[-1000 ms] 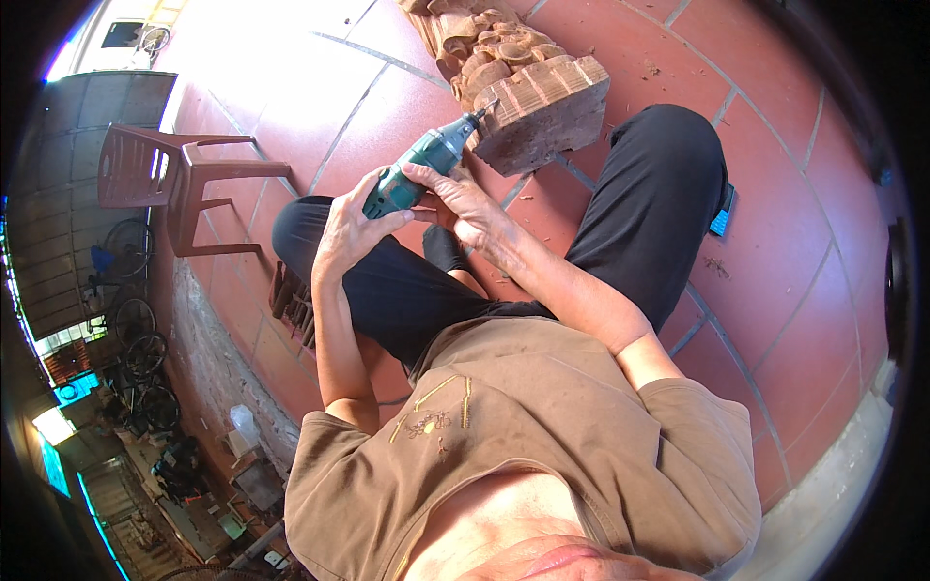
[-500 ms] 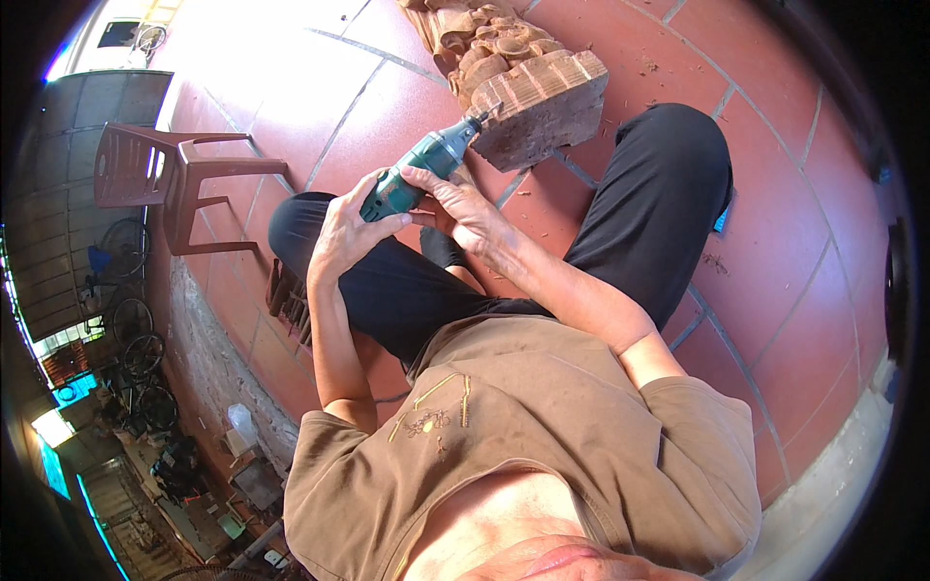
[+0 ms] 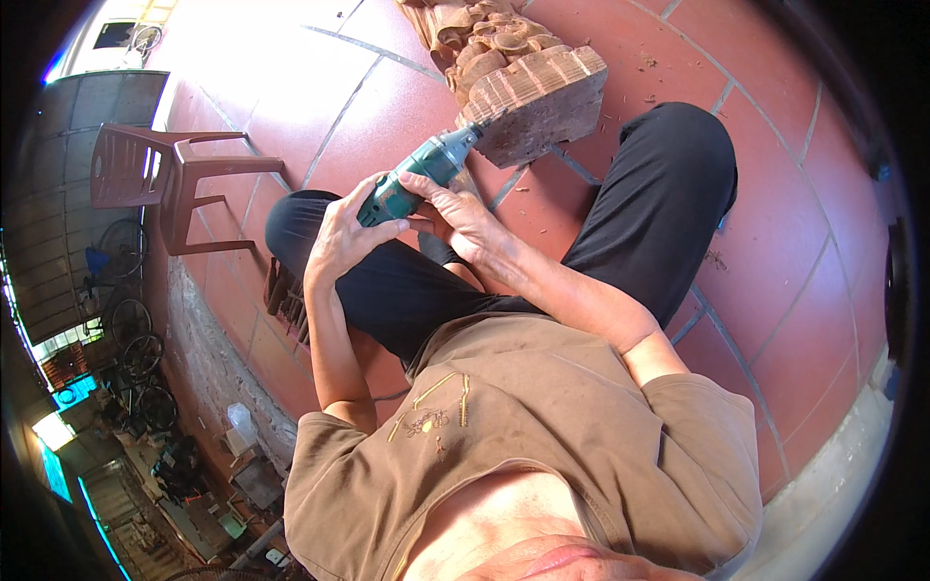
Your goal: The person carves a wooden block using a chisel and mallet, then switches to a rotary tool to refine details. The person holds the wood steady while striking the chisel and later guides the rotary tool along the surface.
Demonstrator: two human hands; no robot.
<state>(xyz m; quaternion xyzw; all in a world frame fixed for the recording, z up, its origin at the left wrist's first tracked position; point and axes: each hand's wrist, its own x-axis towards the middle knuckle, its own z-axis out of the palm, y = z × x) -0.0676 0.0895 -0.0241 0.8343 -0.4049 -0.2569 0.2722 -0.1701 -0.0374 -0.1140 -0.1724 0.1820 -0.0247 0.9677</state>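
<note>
A green hand-held power tool [image 3: 418, 176] points its nose at the lower corner of a carved wooden block [image 3: 528, 77] lying on the red tiled floor [image 3: 804, 242]. My left hand [image 3: 339, 237] wraps the rear of the tool's body. My right hand [image 3: 463, 215] grips the tool nearer its front, fingers curled over the top. I sit on the floor with my legs in black trousers bent on either side of the tool. Whether the tool's tip touches the wood is hard to tell.
A brown plastic chair [image 3: 160, 184] stands on the tiles at the left. Beyond the floor's left edge [image 3: 208, 329] is a lower yard with bicycles [image 3: 126, 329] and clutter. Wood chips dot the tiles near the block.
The tool and both hands stay in much the same pose against the block; only slight shifts of the view are visible.
</note>
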